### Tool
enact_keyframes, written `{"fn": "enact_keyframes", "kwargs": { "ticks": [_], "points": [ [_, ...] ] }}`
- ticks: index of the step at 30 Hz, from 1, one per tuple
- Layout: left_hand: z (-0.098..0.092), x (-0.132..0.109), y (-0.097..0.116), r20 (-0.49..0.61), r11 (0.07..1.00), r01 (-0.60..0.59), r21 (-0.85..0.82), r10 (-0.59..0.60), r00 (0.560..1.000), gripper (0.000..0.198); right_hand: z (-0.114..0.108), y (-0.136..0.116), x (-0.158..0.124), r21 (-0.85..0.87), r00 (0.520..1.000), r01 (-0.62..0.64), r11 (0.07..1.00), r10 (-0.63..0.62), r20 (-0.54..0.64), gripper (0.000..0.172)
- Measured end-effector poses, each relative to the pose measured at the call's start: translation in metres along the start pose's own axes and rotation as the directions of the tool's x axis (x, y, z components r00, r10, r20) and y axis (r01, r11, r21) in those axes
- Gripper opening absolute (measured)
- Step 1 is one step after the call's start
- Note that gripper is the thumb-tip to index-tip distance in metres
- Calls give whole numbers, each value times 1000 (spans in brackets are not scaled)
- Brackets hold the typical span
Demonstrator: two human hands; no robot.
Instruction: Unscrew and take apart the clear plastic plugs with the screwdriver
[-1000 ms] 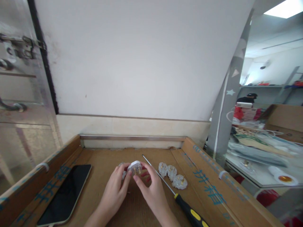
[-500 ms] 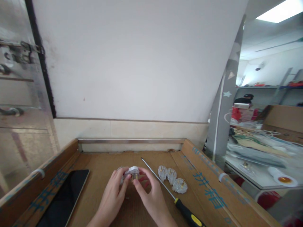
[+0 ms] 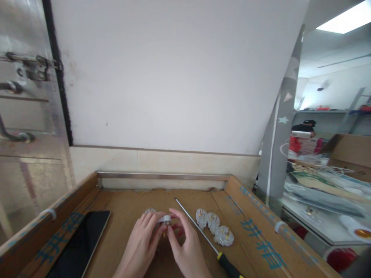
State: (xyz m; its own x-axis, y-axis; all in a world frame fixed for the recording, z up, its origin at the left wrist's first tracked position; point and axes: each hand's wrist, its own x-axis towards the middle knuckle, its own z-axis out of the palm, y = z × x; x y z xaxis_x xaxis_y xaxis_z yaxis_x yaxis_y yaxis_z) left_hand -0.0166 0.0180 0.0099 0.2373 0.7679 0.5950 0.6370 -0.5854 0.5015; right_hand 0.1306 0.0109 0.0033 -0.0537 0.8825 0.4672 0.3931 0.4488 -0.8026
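Both of your hands are closed on the same piece. Your left hand (image 3: 142,241) and right hand (image 3: 185,247) meet fingertip to fingertip around the small white plug part (image 3: 165,219). You hold it just above the cardboard worktop (image 3: 127,208), in the middle of the tray and close to your body. Each grip is a light pinch with thumb and fingers, and neither palm closes over the part.

The work seems to be seating or lining up something small in the part. For that, a hold on the rim would probably serve best, with the fingertips clear of the underside, where a brass-coloured glint shows. Turn the part with one hand and steady it with the other. It looks smooth and rounded, so it could easily slip sideways out of a hard squeeze. Working low over the cardboard means a dropped piece won't roll far.

The part is pale, glossy moulded plastic with a domed top. A second clear piece (image 3: 150,211) lies just behind your left fingertips. To your right, three clear plugs (image 3: 213,226) sit in a slanting row, transparent enough to show the brass metal inside. The screwdriver (image 3: 197,226) lies between them and your right hand. It has a thin, bright steel shaft and a black and yellow handle that points toward you. A phone (image 3: 78,243) lies flat on your left, dark and glassy. The cardboard is matt and brown with a fibrous surface, and its raised tray walls (image 3: 252,227) carry blue print.
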Motion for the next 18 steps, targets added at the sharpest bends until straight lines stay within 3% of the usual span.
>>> {"fn": "enact_keyframes", "kwargs": {
  "ticks": [9, 14, 18],
  "points": [
    [0, 0, 3, 19, 999, 15, 28, -16, 1000, 20, 0, 5, -3, -37, 999, 35, 999, -36, -25, 27],
    [7, -1, 1, -77, 980, 129, -149, -142, 987, 24, -1, 0, 1, 145, 997, -73, 987, 75, -3, 34],
    [9, -2, 0, -43, 946, 193, -259, -211, 976, 28, 0, -1, 2, 125, 999, -39, 991, 40, -7, 32]
  ]
}}
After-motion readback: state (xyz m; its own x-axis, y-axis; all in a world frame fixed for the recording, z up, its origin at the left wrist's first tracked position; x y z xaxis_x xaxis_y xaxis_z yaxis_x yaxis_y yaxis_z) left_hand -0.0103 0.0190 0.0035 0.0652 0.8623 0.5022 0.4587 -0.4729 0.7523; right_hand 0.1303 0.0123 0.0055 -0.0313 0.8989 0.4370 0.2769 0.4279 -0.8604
